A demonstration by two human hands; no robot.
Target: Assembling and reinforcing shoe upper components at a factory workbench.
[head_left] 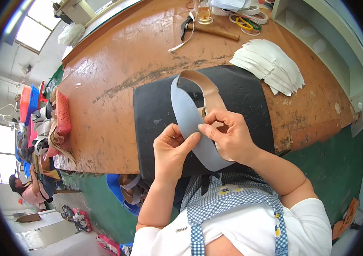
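A curved strip of blue-grey leather with a tan inner side [187,109] loops upright over a black mat [245,102] on the table. My left hand [173,147] pinches the strip's near edge between thumb and fingers. Close beside it, my right hand [230,134] grips the same strip, its thumb pressed on the blue-grey face and its fingers behind. The two thumb tips almost meet. A tan part of the loop shows behind my right hand; what its fingers touch there is hidden.
White cut pieces [269,66] lie fanned at the right. A hammer [213,32], a glass of amber drink [205,13] and yellow-handled scissors [245,23] are at the back. A red basket [62,113] stands at the left edge, a blue bin [114,185] below. Another person [34,192] sits far left.
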